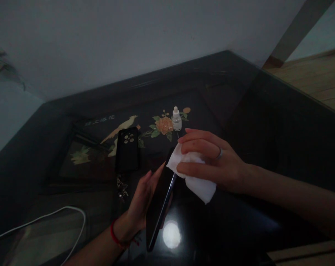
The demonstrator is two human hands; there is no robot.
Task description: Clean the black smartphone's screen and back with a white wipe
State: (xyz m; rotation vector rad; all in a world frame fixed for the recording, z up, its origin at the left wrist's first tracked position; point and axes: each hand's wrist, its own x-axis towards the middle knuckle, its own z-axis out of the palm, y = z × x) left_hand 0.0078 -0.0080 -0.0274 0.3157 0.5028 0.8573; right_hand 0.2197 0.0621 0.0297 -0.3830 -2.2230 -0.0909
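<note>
A dark smartphone [159, 201] is tilted on its edge above the table, with my left hand [145, 197] closed around it from the left side. My right hand [211, 159] pinches a white tissue [199, 181] and presses it against the phone's upper edge. Left of the hands a black phone case [127, 149] lies on the table, its camera holes at the top. A metallic charm [121, 187] sits at the case's lower end. Beyond my right hand a small dropper bottle [176, 120] with a white cap stands upright.
The glossy dark table [239, 111] carries a bird-and-flower picture and reflects a round light near the phone. A white cable [73, 207] curves over its left front part. Behind the table rises a pale wall [128, 40]; wooden floor [317, 77] shows at the right.
</note>
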